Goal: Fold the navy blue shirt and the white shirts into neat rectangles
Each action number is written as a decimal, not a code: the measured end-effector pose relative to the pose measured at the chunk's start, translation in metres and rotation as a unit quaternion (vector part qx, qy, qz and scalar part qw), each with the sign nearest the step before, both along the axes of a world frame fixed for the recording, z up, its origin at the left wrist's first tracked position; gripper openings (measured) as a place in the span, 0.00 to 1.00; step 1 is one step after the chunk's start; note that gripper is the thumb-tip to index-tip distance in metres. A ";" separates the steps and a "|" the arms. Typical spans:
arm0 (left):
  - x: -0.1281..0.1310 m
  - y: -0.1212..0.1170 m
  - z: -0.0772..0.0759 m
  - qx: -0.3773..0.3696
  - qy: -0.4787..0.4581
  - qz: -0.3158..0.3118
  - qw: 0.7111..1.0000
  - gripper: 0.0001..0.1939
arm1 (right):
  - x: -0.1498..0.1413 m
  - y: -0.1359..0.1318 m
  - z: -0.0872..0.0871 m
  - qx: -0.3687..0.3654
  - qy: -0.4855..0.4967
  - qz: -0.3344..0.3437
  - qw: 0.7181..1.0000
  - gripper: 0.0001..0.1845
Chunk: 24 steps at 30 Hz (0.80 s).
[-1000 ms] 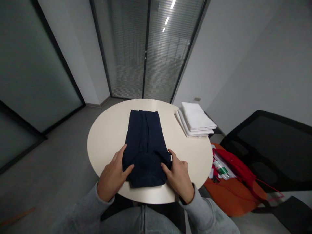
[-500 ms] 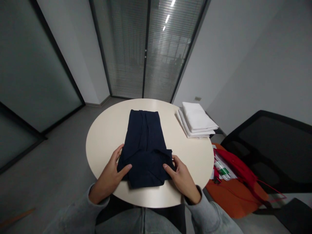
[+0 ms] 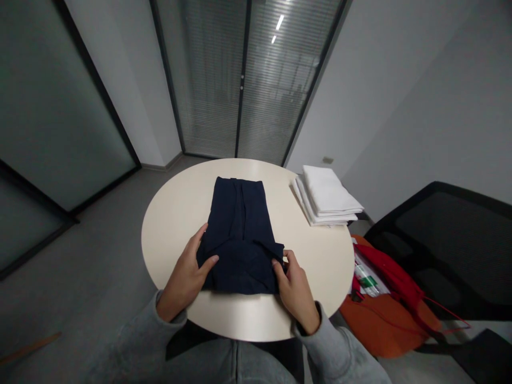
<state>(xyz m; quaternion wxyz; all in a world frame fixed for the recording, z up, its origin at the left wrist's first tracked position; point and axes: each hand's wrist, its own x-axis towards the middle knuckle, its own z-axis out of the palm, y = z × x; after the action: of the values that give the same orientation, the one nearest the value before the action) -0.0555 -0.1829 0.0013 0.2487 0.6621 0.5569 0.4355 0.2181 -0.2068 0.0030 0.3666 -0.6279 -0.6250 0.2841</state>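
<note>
Fabric (image 3: 256,213), navy, soft and oblong, is lying between left hand (image 3: 184,280) and right hand (image 3: 295,290), which are gripping opposite near sides, apparently mid-fold, the next move likely calling for evenly matched guidance.

Orange-seated chair (image 3: 390,333), perhaps a bag (image 3: 390,269), blinds (image 3: 208,101)

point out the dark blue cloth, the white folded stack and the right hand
dark blue cloth (image 3: 240,266): head view, the folded-over part nearest the person
white folded stack (image 3: 330,191): head view, top face of the uppermost piece
right hand (image 3: 295,288): head view, back of the hand
</note>
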 end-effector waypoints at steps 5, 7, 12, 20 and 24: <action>0.004 0.000 -0.001 0.058 0.074 0.019 0.995 0.30 | -0.002 0.001 0.001 0.013 -0.051 -0.012 0.999 0.10; 0.005 -0.001 -0.002 0.065 0.094 0.023 0.993 0.28 | -0.003 0.003 0.002 0.024 -0.100 -0.015 0.995 0.09; 0.007 -0.004 -0.003 0.048 0.132 0.030 0.990 0.23 | -0.006 0.007 0.002 0.039 -0.239 -0.006 0.970 0.08; 0.013 -0.014 0.004 0.042 0.215 0.053 0.974 0.23 | -0.009 -0.010 0.020 0.264 -0.288 -0.014 0.920 0.30; -0.002 -0.017 0.003 0.142 0.243 0.010 0.959 0.23 | -0.002 -0.015 0.023 0.249 -0.348 0.252 0.868 0.35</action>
<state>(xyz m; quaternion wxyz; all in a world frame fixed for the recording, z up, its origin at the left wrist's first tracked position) -0.0573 -0.2000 0.0041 0.0048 0.7710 0.5395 0.3383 0.2161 -0.2215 0.0259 0.1849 -0.3950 -0.8992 -0.0352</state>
